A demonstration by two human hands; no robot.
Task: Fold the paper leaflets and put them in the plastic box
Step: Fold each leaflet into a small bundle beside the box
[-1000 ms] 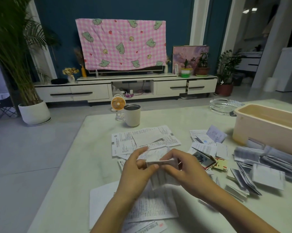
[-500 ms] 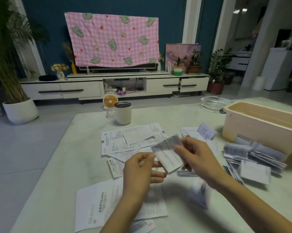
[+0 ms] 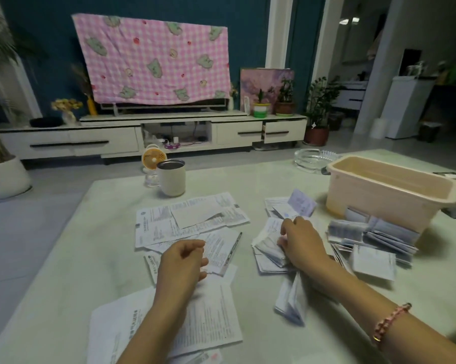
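Over pale table (image 3: 274,185), left hand (image 3: 180,261) hovers curled; right hand (image 3: 300,243) rests on leaflets (image 3: 267,248).

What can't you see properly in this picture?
All in the head view:
- Inside of the plastic box: hidden by its near wall.
- Print on the unfolded leaflets: too small and blurred.
- Whether the right hand grips the folded leaflets beneath it: its back hides the fingertips.
- Whatever stands under the pink checked blanket: fully covered.

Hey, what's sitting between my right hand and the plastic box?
In the head view, a heap of folded leaflets lies between the right hand and the plastic box.
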